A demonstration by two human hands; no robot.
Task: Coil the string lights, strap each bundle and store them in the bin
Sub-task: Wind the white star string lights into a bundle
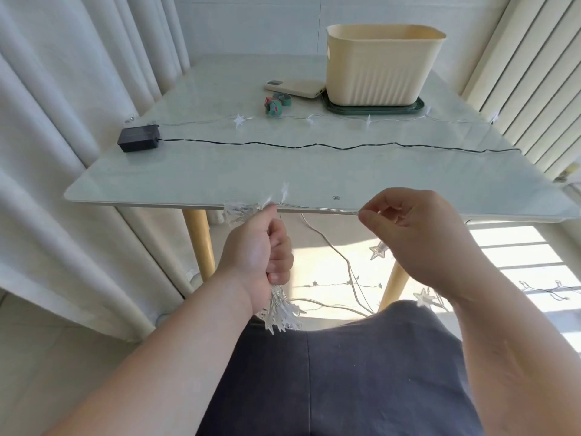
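Gripping a bundle of star string lights [281, 311] in the left hand [261, 247], fingers curled tight round its middle, just in front of and below the near edge of the surface [220, 171]. Hiding the bundle's middle inside the fist; showing only clear plastic stars bristling out above the thumb and below the little finger, too tangled to count. Standing nearly upright along its long axis, tilted a little.

Pinching the free wire [317, 209] between thumb and forefinger of the right hand [418, 237], with the other fingers loosely curled. Thin and silvery, hard to pick out against the pale edge. Stretched level from fist to pinch, left to right along that near edge.

Hanging and lying below, more stars [379, 250] and loops on the floor, partly lost in sun glare; cannot tell how they join the held wire.

Lying farther back across the surface: a faint second star strand [240, 120] and a black wire [314, 145], both running left to right, the latter starting from a black battery box [138, 139] and cut off past the right edge.

Set behind these: green straps [278, 103], a white power bank [295, 88] and the cream bin [377, 64] on a dark green tray [419, 107], its inside out of sight.

Flanked by pale curtains [63, 121].
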